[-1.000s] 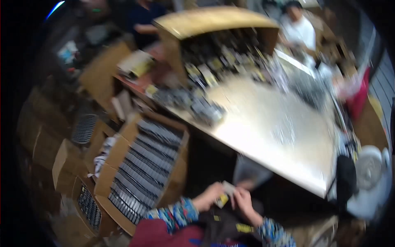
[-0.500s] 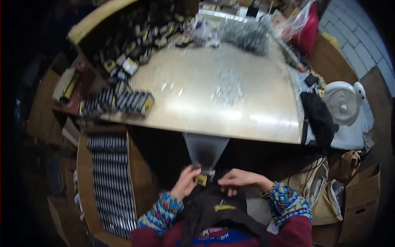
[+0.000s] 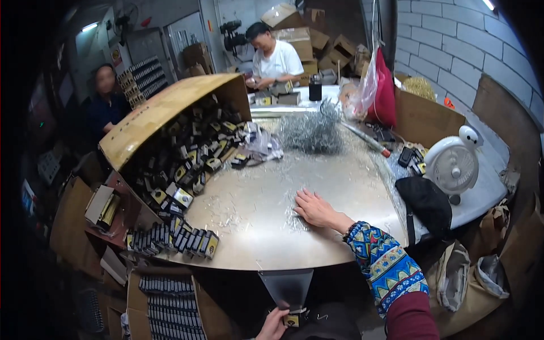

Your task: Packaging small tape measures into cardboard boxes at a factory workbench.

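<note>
Near the lower edge, my left hand (image 3: 273, 325) grips a small black-and-yellow box (image 3: 292, 321), close to the grey hanging flap (image 3: 286, 286) under the table edge. My right hand (image 3: 318, 211) reaches out over the table (image 3: 255, 195), its fingers stretched and resting on a scatter of thin, shiny metal pieces (image 3: 296, 223). Left of it lies another loose scatter of the same bits (image 3: 222, 214). Rows of similar small black-and-yellow boxes (image 3: 195, 242) stand at the table's left front corner.
An overturned carton (image 3: 170, 113) spills many small boxes at the left. A heap of silvery wire pieces (image 3: 313, 129) lies at the back. A fan (image 3: 453, 164) and black pouch (image 3: 425, 205) are at the right. A packed carton (image 3: 173, 311) stands below left. Two people are beyond.
My right hand has gone from beside the small box up onto the tabletop, its fingers now stretched out. The left hand keeps the box low. The view has tilted up, bringing the people into sight.
</note>
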Motion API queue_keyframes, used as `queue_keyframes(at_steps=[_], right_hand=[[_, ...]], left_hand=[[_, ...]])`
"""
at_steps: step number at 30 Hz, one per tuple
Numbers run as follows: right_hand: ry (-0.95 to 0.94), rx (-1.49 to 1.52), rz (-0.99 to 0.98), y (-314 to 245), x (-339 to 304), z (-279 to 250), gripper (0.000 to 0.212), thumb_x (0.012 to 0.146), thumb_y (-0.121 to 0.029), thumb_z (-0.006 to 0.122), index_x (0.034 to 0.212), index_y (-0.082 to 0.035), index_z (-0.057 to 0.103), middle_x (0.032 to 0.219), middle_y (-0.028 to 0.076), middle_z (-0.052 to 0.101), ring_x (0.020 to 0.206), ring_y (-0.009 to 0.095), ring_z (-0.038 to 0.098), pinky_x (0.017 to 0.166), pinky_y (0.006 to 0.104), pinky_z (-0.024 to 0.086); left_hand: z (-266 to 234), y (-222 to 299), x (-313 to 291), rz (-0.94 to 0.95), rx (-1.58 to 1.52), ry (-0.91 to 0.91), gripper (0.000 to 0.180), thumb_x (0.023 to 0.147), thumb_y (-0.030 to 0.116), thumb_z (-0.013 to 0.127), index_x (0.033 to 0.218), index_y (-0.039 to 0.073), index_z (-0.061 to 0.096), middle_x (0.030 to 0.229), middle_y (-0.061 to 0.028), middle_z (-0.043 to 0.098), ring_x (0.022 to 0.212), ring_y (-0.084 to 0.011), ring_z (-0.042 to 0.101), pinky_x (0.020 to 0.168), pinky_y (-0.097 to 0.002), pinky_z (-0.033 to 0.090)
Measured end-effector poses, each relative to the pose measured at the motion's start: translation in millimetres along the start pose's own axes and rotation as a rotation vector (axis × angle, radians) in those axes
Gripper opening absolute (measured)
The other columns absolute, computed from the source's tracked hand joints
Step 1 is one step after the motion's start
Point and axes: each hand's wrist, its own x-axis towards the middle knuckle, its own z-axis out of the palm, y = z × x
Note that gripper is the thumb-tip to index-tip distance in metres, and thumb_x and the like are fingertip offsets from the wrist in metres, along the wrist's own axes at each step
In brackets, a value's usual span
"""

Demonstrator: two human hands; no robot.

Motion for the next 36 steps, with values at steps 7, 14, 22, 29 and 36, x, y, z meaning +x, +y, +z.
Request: queue_keyframes(at_steps=[7,14,22,29,36], right_hand=[[-0.119,0.612,0.25,-25.7,-11.1,-47.8,0.029,0.098,-0.022,0.05,0.113,0.002,0.054,0.104,0.022,0.062,0.102,0.034,0.06,0.09,0.0398,0.047],[-0.095,0.102,0.08,-68.0,-16.9,2.5,0.059,0.098,-0.04,0.047,0.139,0.002,0.041,0.146,0.026,0.037,0.138,0.039,0.032,0.115,0.0485,0.023],[-0.094,0.195,0.06,-170.6,-79.8,-20.6,0.054,0.096,-0.026,0.051,0.132,0.013,0.039,0.141,0.035,0.038,0.135,0.046,0.034,0.112,0.0515,0.028],[-0.245,0.768,0.193,-158.9,-91.0,-76.8,0.031,0.088,0.001,0.053,0.118,-0.001,0.06,0.121,0.02,0.059,0.109,0.037,0.059,0.093,0.0392,0.047],[-0.231,0.391,-0.113,-180.1,-140.0,-15.7,0.026,0.069,0.0,0.062,0.095,-0.001,0.062,0.1,0.013,0.059,0.093,0.031,0.055,0.078,0.0361,0.047]], left_hand=[[-5.0,1.3,11.5,0.01,0.011,0.201,0.019,0.089,0.005,0.054,0.107,0.008,0.057,0.107,-0.0059,0.063,0.101,-0.02,0.06,0.085,-0.0376,0.051],[0.3,-10.4,6.9,0.012,-0.06,0.273,0.023,0.087,0.002,0.058,0.109,0.008,0.059,0.106,-0.0017,0.062,0.1,-0.0148,0.059,0.086,-0.0323,0.049],[7.0,-14.5,-2.7,0.042,-0.062,0.305,0.027,0.089,-0.001,0.053,0.114,0.008,0.057,0.104,-0.0018,0.064,0.093,-0.0116,0.06,0.08,-0.0263,0.049],[19.0,-15.6,-5.5,0.151,0.12,0.336,0.037,0.088,0.006,0.059,0.124,0.006,0.051,0.115,-0.0056,0.061,0.102,-0.0142,0.058,0.089,-0.0297,0.047],[33.6,-21.4,0.1,0.239,0.876,0.422,0.07,0.076,0.016,0.077,0.13,0.004,0.036,0.117,-0.0178,0.059,0.109,-0.0266,0.059,0.092,-0.0373,0.047]])
